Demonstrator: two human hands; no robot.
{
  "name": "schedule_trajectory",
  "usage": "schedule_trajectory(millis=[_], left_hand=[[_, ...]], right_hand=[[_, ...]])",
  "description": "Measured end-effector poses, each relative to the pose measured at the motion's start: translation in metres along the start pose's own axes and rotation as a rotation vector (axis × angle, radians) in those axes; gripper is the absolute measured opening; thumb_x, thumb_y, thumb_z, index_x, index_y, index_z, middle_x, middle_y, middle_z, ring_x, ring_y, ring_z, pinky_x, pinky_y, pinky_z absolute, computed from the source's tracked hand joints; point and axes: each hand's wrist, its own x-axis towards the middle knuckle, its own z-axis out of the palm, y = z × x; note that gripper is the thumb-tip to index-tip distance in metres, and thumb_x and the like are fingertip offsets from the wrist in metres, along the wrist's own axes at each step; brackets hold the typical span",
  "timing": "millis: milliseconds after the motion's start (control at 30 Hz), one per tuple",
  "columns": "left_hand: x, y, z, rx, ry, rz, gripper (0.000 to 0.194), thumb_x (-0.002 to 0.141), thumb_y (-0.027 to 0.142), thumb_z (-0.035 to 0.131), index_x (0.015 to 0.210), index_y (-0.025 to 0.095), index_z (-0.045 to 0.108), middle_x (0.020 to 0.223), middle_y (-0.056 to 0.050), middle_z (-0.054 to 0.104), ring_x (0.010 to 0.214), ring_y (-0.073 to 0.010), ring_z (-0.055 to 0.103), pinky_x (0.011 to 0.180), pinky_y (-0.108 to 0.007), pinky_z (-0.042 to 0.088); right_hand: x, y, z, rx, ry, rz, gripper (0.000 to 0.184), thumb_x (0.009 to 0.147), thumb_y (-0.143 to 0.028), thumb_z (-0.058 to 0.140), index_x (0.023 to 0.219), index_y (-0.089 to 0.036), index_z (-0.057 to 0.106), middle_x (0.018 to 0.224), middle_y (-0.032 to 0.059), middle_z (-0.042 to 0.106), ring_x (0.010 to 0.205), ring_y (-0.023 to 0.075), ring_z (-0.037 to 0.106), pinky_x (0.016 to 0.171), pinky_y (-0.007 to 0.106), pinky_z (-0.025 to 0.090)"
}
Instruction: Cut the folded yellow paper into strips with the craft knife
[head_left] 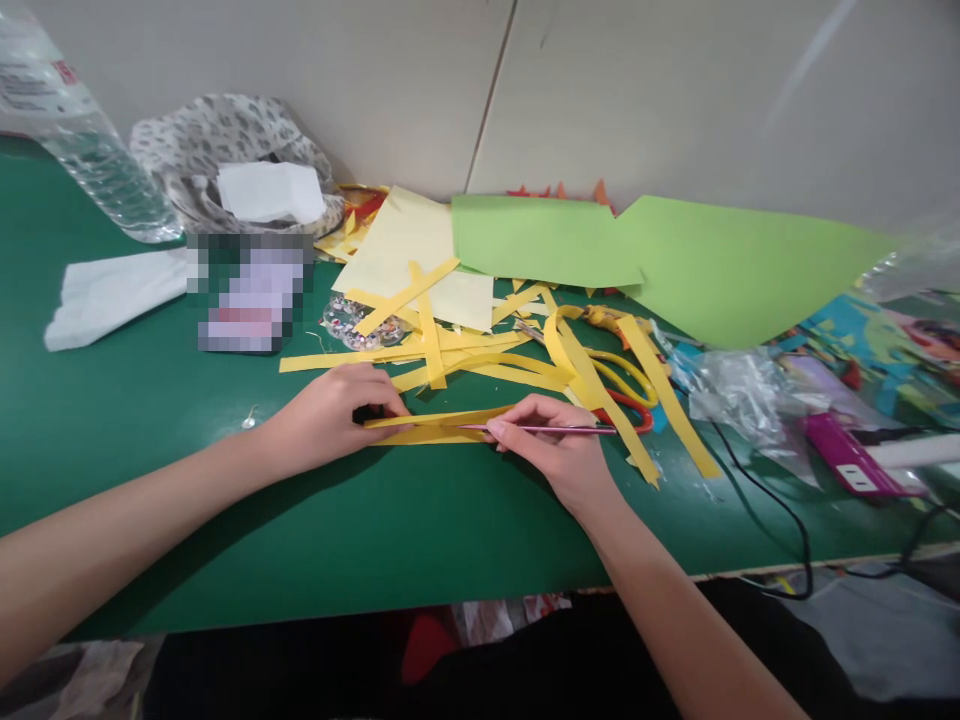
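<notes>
My left hand has its fingers closed on the left end of a folded yellow paper strip. Its two layers stand slightly apart in the middle. At the strip's right end, my right hand pinches a slim pink pointed stick, whose tip reaches in between the layers. Some fingers of the right hand are hidden behind the paper. Just beyond both hands lie several loose yellow strips, one of them curled. Scissors with yellow and red handles lie partly under them.
Pale yellow paper and green sheets lie toward the wall. A clear bottle, a patterned cloth bag and folded tissue are at left. Clear plastic wrap, a magenta device and a black cable are at right.
</notes>
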Motion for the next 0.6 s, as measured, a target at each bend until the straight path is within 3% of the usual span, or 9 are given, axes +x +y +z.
schedule_trajectory(millis=[233, 600], left_hand=[[0.0, 0.0, -0.001, 0.001, 0.004, 0.001, 0.018, 0.088, 0.032, 0.061, 0.08, 0.019, 0.069, 0.077, -0.002, 0.065, 0.072, -0.0143, 0.057, 0.065, -0.025, 0.043], [0.0, 0.002, -0.001, -0.001, 0.01, 0.0, 0.02, 0.087, 0.035, 0.061, 0.079, 0.018, 0.069, 0.077, -0.002, 0.065, 0.071, -0.0146, 0.057, 0.064, -0.026, 0.043]], right_hand=[[-0.005, -0.002, -0.01, 0.025, 0.073, 0.016, 0.015, 0.068, -0.03, 0.077, 0.064, -0.019, 0.068, 0.061, 0.0019, 0.07, 0.054, 0.0131, 0.06, 0.056, 0.026, 0.048], [-0.001, 0.007, -0.021, 0.073, 0.056, 0.027, 0.019, 0.065, -0.034, 0.08, 0.064, -0.018, 0.069, 0.061, 0.0029, 0.07, 0.055, 0.015, 0.063, 0.056, 0.028, 0.05]])
